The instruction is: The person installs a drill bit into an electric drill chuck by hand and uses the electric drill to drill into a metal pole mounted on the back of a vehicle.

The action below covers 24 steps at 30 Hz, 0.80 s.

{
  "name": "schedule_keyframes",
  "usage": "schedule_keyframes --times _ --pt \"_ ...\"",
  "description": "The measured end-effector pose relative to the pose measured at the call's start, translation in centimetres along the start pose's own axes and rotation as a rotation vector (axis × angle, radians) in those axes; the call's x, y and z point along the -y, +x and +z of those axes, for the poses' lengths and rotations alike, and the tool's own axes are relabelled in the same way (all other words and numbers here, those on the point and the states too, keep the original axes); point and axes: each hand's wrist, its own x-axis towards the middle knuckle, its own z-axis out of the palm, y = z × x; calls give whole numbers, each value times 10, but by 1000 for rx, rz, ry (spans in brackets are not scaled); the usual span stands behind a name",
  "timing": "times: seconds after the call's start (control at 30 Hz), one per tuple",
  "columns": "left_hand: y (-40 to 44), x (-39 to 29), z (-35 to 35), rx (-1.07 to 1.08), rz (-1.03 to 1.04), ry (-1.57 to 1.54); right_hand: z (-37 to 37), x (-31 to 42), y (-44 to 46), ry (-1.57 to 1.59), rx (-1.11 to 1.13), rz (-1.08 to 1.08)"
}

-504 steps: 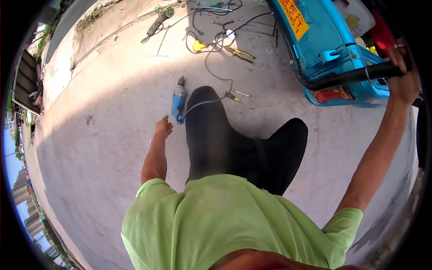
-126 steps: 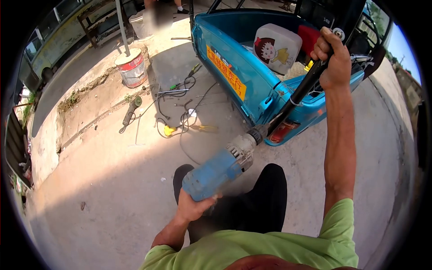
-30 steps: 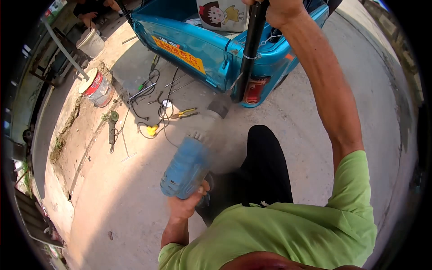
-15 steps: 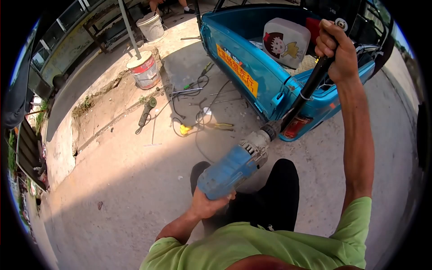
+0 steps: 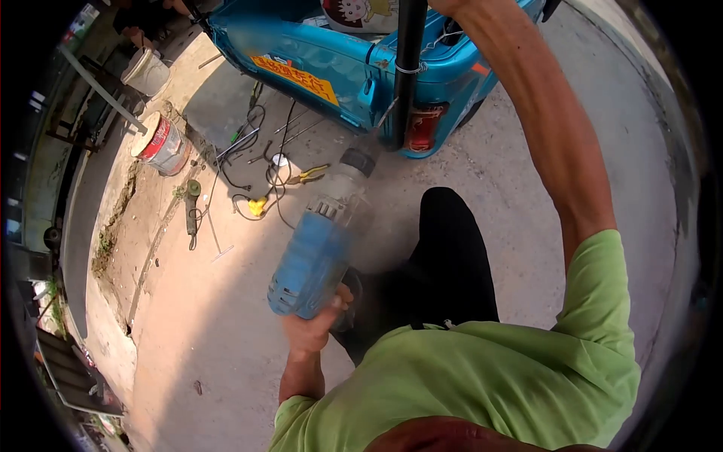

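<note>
One hand, the left [image 5: 310, 325], curls round the rear of the likely heavy, rigid drill [image 5: 309, 260], best held there, its front near the pole [image 5: 410, 60]; how the cropped right hand [image 5: 449, 4] grips, I cannot tell.

Floor [image 5: 233, 316], left of drill [image 5: 310, 260]: broad open way, reaching up to grinder [image 5: 193, 211].
Floor, between knee [image 5: 448, 218] and right arm [image 5: 546, 132]: second open way, bounded ahead by cart [image 5: 316, 53].
Obstacles: drill, slanting across the middle, front end close to pole [image 5: 410, 68]; pole, rising at cart's near corner; yellow plug [image 5: 257, 206], cord [image 5: 246, 187] and pliers [image 5: 310, 175], low, between drill and cart; bucket [image 5: 166, 143], just beyond grinder.
</note>
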Motion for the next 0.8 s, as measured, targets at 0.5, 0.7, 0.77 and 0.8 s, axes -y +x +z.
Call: schedule_keyframes --times 0.5,0.7,0.77,0.8 --pt "4 -4 2 8 21 -12 0 2 -1 80 8 36" --pt "1 -1 0 3 8 62 -1 0 0 85 12 43" --pt "2 -4 3 1 13 51 0 1 -1 87 8 44" --pt "3 -6 5 1 16 45 1 1 -1 85 -1 46"
